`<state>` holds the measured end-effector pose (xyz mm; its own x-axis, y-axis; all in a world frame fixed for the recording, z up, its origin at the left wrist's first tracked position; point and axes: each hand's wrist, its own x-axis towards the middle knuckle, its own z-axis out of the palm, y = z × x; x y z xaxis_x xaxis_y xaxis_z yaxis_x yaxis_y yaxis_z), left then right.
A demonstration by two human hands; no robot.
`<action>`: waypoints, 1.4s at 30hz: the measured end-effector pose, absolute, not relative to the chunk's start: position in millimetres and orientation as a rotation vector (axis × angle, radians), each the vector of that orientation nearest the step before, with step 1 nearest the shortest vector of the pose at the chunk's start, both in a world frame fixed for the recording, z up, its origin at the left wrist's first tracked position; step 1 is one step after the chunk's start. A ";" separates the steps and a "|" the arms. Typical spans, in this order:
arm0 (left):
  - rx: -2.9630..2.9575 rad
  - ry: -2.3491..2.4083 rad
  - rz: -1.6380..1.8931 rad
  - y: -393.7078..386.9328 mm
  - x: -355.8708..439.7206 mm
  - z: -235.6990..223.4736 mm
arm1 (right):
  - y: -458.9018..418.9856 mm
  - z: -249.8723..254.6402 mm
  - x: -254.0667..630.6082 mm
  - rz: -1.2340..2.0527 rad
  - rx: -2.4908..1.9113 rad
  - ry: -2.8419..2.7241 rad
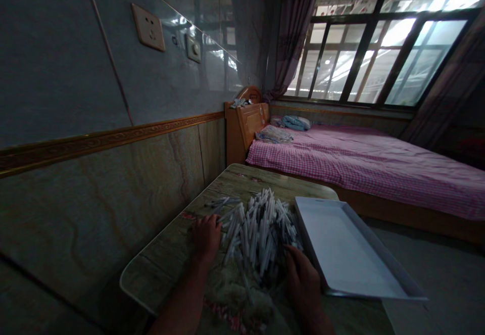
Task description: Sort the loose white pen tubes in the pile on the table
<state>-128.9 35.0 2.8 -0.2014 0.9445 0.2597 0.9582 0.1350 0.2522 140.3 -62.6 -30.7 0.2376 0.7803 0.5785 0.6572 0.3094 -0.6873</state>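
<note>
A heap of several thin white pen-like sticks (257,226) lies on a small table (162,259) with a patterned top. My left hand (206,235) rests at the heap's left edge, fingers curled onto a few sticks. At the heap's near right side sits my right hand (303,277), knuckles up and fingers bent among the sticks; what they hold is hidden. A shallow white tray (348,254) lies just right of my right hand and sticks out past the table's right side.
A tiled wall (94,123) with a socket (148,27) and a dial switch (193,48) runs along the left. Beyond the table stands a bed (371,173) with a pink checked sheet, under a large barred window (379,57) with curtains.
</note>
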 end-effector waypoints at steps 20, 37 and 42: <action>-2.238 -2.223 -2.703 2.6 -72.6 8.9 | -69.5 -31.4 132.3 0.064 -1.221 -1.629; -2.995 -1.414 -1.922 -29.3 -39.7 -13.8 | -72.0 -20.5 121.6 -0.008 -1.148 -1.641; -2.952 -1.498 -2.138 -30.1 -37.9 -13.7 | -70.8 -18.0 119.3 -0.236 -1.180 -1.850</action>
<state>-37.9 -30.1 -13.7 0.2549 0.8722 0.4175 0.0943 -0.4522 0.8869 119.3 -70.8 -18.0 -0.1385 0.6288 0.7651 0.8006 0.5259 -0.2873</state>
